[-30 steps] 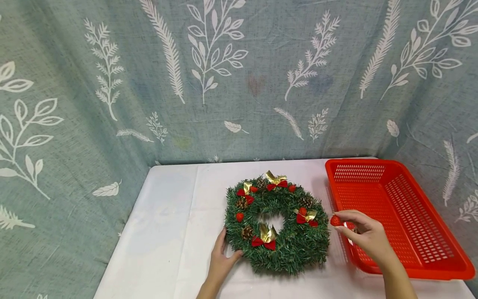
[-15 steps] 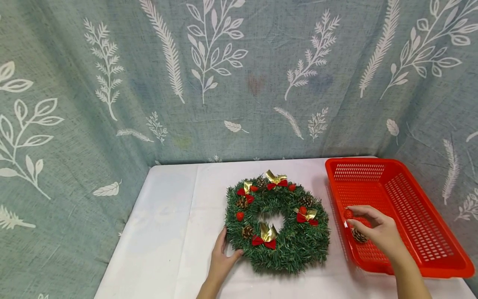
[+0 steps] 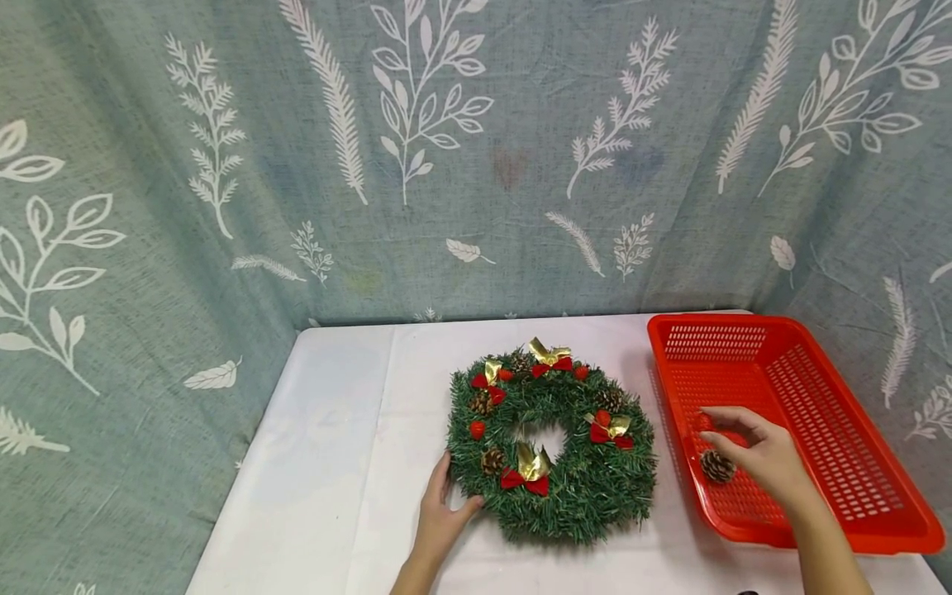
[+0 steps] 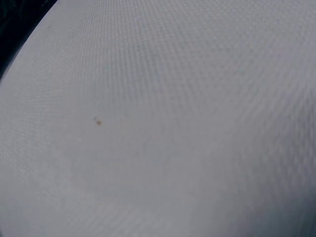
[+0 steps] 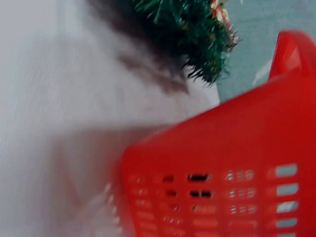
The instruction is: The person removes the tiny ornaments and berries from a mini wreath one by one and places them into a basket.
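A green Christmas wreath (image 3: 573,500) lies on the white table, decorated with red-and-gold bows (image 3: 530,471), pine cones (image 3: 492,461) and red strawberry ornaments (image 3: 478,430). My left hand (image 3: 440,516) holds its near left edge, thumb in front and fingers along the side; some fingertips are hidden in the greenery. Over the left side of the red basket (image 3: 870,430), my right hand (image 3: 762,454) pinches a small strawberry ornament (image 3: 702,422) between thumb and fingers. Red against red makes its outline faint. Below the thumb, a loose pine cone (image 3: 717,466) lies in the basket.
The white-covered table (image 3: 335,446) extends left of the wreath. A patterned grey-green curtain (image 3: 513,248) encloses the back and sides. A small dark object (image 3: 748,592) shows at the bottom edge. In the right wrist view the basket wall (image 5: 217,163) stands close to the wreath (image 5: 197,44).
My right hand has moved right with the strawberry ornament, from beside the wreath to over the basket, and the pine cone there has come into view. My left hand and the wreath stay put.
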`<state>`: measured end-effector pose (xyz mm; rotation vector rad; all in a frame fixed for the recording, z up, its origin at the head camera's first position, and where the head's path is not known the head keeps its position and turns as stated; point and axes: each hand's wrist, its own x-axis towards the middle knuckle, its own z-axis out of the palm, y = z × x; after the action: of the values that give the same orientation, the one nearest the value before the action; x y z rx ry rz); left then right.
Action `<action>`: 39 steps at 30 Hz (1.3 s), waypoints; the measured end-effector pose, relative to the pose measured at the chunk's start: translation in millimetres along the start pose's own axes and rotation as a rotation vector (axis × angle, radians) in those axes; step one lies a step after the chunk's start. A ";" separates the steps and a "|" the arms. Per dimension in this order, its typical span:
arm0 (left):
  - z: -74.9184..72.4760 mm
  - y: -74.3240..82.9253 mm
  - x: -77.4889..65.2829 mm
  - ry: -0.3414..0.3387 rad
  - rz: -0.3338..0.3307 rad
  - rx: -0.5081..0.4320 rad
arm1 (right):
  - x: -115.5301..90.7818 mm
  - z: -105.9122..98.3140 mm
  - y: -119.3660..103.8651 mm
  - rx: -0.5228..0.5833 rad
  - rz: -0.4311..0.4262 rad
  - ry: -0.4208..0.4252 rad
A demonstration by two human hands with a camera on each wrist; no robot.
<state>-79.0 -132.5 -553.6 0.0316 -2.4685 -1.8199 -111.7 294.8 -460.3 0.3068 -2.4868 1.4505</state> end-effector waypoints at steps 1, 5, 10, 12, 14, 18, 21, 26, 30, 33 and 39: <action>0.0 -0.4 0.0 0.000 0.000 -0.001 | 0.0 -1.1 1.6 -0.008 0.007 0.002; -0.1 -2.9 0.7 0.000 0.008 0.010 | -1.0 -4.3 7.5 -0.047 0.041 0.012; 2.5 -14.5 3.4 0.003 0.015 0.030 | -1.7 -9.5 13.9 -0.095 0.105 0.016; 4.7 -23.9 5.0 0.008 0.022 0.033 | -1.6 -13.7 15.3 -0.124 0.153 -0.014; 6.6 -33.7 6.6 0.013 0.036 0.039 | -1.9 -18.2 16.5 -0.158 0.203 -0.066; 7.9 -45.9 8.2 0.027 0.079 0.034 | -3.4 -25.0 20.9 -0.202 0.258 -0.141; 7.5 -47.7 8.1 0.033 0.102 0.026 | -4.6 -27.7 26.2 -0.190 0.283 -0.187; 6.4 -45.4 7.6 0.026 0.075 0.035 | -5.9 -29.6 36.5 -0.088 0.289 -0.323; 4.9 -34.3 5.8 0.015 0.043 0.032 | -7.6 -30.6 43.2 -0.032 0.295 -0.413; 5.1 -34.0 5.9 0.015 0.047 0.033 | -8.4 -32.3 46.3 0.035 0.288 -0.485; 5.6 -42.1 7.4 0.014 0.046 0.017 | -8.6 -35.6 54.9 0.179 0.267 -0.648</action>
<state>-88.0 -140.2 -595.1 -0.0113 -2.4545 -1.7743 -116.4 353.0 -491.1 0.5761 -2.9862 1.9349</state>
